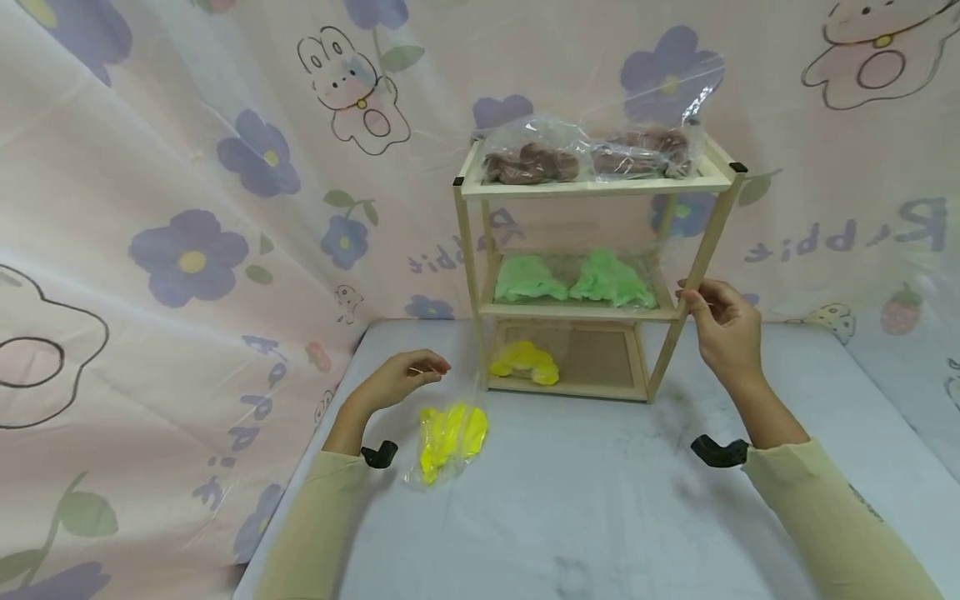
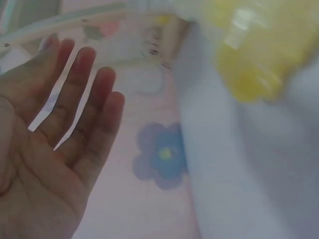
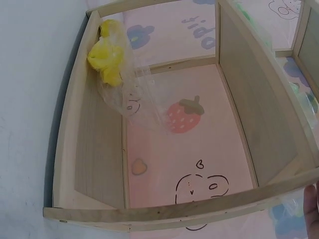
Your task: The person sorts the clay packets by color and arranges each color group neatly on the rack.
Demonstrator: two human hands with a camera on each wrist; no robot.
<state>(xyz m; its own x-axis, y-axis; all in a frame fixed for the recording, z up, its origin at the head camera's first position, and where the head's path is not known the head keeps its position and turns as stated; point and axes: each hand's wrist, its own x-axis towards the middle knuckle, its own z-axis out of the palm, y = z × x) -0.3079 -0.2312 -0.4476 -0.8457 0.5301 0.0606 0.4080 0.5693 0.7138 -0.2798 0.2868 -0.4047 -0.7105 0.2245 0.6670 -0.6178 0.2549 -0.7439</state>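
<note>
A small wooden three-tier shelf (image 1: 570,312) stands on the white-covered table. My right hand (image 1: 723,325) grips its right front post beside the middle tier; only a sliver of its fingers (image 3: 312,211) enters the right wrist view. My left hand (image 1: 401,379) hovers to the left of the shelf, and the left wrist view shows its fingers extended with nothing between them. Just below and right of it is a clear bag of yellow clay-like stuff (image 1: 452,437), blurred in the left wrist view. Another yellow bag (image 1: 525,362) lies on the left of the bottom tier.
Two bags of green stuff (image 1: 611,279) lie on the middle tier. Bags of brown stuff (image 1: 532,164) sit on the top tier. Behind the table hangs a cloth (image 1: 285,250) printed with flowers and rabbits.
</note>
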